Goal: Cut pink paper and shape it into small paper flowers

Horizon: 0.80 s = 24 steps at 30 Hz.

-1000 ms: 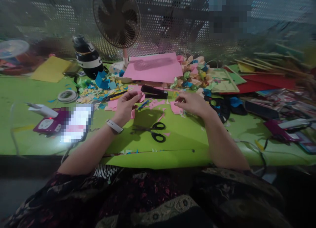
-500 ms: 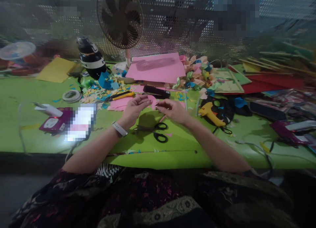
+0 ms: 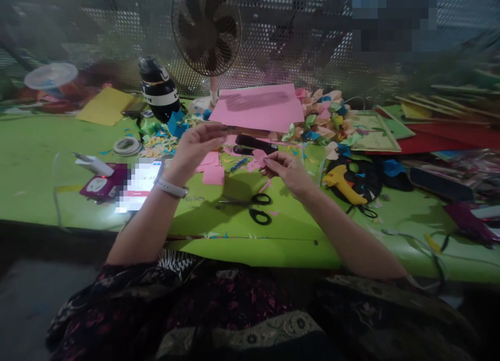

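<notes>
My right hand (image 3: 287, 171) is closed in a pinch on a small pink paper piece (image 3: 258, 158), held up over the green table. My left hand (image 3: 201, 145) is raised to its left, fingers stretched forward and the thumb a little apart, away from that piece. Below and between the hands lies a pair of scissors (image 3: 261, 216) with black handles, its blades pointing left. Pink paper pieces (image 3: 213, 175) lie under my left hand. Behind the held piece rests a black stapler (image 3: 255, 144).
A yellow glue gun (image 3: 346, 184) lies on a black round item at the right. To the left are a lit phone (image 3: 145, 181), a tape roll (image 3: 127, 146) and paper scraps. Pink sheets (image 3: 258, 106), a fan (image 3: 207, 30) and a black bottle (image 3: 160, 95) stand behind.
My left hand has let go of the pink paper piece and moved up and left. My right hand keeps the piece. The whole view has shifted slightly.
</notes>
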Available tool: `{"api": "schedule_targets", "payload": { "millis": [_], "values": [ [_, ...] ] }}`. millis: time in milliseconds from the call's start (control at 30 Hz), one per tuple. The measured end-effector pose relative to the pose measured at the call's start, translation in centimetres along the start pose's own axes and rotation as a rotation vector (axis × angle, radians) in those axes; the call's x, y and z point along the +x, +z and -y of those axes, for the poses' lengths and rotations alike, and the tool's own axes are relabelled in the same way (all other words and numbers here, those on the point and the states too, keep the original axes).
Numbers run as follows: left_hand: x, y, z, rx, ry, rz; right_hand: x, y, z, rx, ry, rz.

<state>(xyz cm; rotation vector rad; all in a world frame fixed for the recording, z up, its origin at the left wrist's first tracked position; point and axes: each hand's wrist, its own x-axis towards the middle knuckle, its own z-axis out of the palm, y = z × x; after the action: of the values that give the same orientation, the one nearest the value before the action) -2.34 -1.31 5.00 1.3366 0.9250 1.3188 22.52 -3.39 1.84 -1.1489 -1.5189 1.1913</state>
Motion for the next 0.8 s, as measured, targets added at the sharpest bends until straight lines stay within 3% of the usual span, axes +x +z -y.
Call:
{"api": "schedule_targets", "payload": {
  "millis": [100,233,367,567,800],
  "values": [
    [0.7,-2.8,-0.7,0.341,0.014,-0.011,-0.1,-0.2,0.2,-0.042,0.017,0.039],
    [0.6,-4.8,0.9,0.858,-0.098,0.240,-0.2,0.0,0.3,-0.113,0.011,0.099],
    [0.3,-5.2,3.0,1.194,-0.049,0.412,-0.1,0.4,-0.1,-0.111,-0.011,0.113],
    [0.0,-5.5,4.0,1.105,-0.060,0.439,0.3,-0.1,-0.5,-0.167,-0.036,0.089],
    [-0.6,-5.6,3.4,1.044,-0.043,0.473,1.7,-5.3,0.7,-0.133,-0.160,-0.195]
  ]
}}
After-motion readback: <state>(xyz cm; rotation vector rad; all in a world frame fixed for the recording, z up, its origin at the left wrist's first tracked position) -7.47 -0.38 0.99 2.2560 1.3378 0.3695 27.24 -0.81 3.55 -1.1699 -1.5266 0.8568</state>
